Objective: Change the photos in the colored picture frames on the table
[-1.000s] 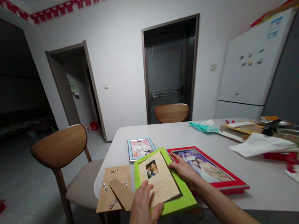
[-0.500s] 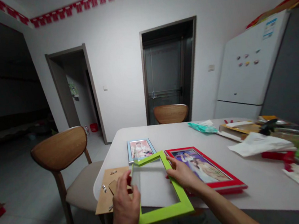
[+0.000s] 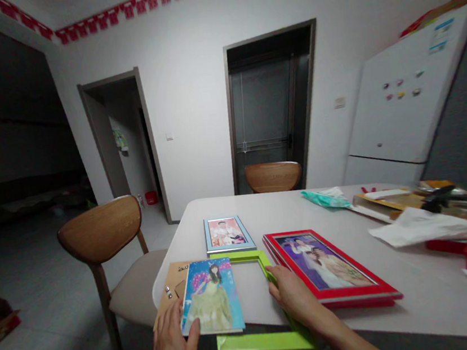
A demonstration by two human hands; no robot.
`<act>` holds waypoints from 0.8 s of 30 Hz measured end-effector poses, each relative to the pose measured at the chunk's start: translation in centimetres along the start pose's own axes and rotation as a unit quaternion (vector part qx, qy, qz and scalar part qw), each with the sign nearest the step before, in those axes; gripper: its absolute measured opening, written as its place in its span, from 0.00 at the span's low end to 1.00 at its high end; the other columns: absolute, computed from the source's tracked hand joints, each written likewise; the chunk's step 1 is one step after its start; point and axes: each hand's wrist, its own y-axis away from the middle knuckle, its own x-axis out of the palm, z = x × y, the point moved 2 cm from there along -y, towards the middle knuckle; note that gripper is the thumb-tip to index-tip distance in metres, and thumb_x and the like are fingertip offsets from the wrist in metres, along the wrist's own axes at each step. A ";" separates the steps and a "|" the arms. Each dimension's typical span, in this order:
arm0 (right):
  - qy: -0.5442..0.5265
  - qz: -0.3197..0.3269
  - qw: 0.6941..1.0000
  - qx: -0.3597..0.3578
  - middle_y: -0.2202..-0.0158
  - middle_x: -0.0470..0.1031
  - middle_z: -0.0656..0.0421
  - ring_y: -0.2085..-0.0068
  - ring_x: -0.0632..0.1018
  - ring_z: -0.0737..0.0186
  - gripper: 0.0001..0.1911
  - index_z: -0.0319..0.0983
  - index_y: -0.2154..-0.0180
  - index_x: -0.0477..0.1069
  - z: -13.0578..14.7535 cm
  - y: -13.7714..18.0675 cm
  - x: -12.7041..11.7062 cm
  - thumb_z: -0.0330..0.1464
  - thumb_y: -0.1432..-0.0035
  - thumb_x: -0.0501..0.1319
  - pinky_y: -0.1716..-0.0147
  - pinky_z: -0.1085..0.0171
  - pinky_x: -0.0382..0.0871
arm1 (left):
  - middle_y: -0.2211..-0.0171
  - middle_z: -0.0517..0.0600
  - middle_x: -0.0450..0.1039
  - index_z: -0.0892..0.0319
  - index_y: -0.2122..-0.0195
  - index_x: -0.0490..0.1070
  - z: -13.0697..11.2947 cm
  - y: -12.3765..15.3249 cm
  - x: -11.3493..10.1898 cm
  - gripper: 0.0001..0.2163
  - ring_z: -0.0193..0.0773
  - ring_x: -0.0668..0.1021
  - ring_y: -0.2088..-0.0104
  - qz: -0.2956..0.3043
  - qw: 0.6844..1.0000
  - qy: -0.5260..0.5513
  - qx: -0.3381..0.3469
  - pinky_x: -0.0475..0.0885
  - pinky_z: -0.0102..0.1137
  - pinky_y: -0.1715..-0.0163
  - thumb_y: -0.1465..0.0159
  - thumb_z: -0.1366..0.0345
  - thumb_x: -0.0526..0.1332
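Observation:
A picture sheet (image 3: 212, 299) of a figure in a pale yellow dress on a blue and pink background lies over a brown backing board (image 3: 170, 276) with metal clips. My left hand (image 3: 172, 338) is at its lower left corner, fingers along the left side and thumb at the bottom edge. The fingers look closed on that corner, though their undersides are hidden. In my right hand (image 3: 293, 295) is the right side of a lime-green picture frame (image 3: 265, 342). Through the frame's opening the white tabletop shows. Its left side is hidden beneath the picture sheet.
A red picture frame (image 3: 384, 291) with a photo lies right of my right hand. Behind the green frame is a light-blue picture frame (image 3: 208, 237). White paper (image 3: 427, 225) and a teal packet (image 3: 325, 199) are farther right. A wooden chair (image 3: 104, 228) stands at the left.
The clear sheet in my left hand no longer shows on its own. The picture sheet has come into view over the backing board. The green frame has lowered towards the tabletop.

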 end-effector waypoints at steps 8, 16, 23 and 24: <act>0.030 -0.005 1.000 0.000 0.60 0.68 0.46 0.58 0.69 0.58 0.19 0.29 0.57 0.66 0.0 0.4 0.7 0.26 0.52 0.49 0.57 0.66 0.60 | 0.49 0.56 0.62 0.59 0.52 0.62 -1.7 0.8 1.0 0.19 0.45 0.64 0.49 0.065 0.985 -0.042 0.157 0.62 0.43 0.52 0.47 0.65 0.54; 0.015 -0.010 1.000 -0.004 0.54 0.64 0.45 0.55 0.68 0.57 0.21 0.30 0.54 0.65 0.0 0.8 0.7 0.28 0.51 0.50 0.55 0.64 0.58 | 0.47 0.52 0.61 0.55 0.51 0.61 -2.3 0.4 1.1 0.28 0.44 0.62 0.47 0.168 0.957 -0.130 0.199 0.58 0.47 0.49 0.55 0.79 0.50; 0.010 -0.017 1.000 -0.007 0.52 0.63 0.44 0.53 0.67 0.53 0.21 0.31 0.54 0.65 0.2 0.8 0.6 0.29 0.52 0.51 0.54 0.60 0.59 | 0.52 0.52 0.67 0.55 0.53 0.64 -2.3 -0.4 1.4 0.21 0.42 0.70 0.53 0.094 0.940 -0.157 0.289 0.69 0.36 0.57 0.48 0.74 0.51; 0.006 -0.026 1.000 -0.015 0.51 0.62 0.44 0.51 0.65 0.53 0.22 0.31 0.54 0.65 0.4 0.9 0.5 0.29 0.52 0.51 0.52 0.59 0.58 | 0.53 0.51 0.67 0.55 0.53 0.64 -2.3 -0.6 1.2 0.19 0.41 0.71 0.54 0.075 0.939 -0.155 0.296 0.70 0.36 0.58 0.46 0.73 0.51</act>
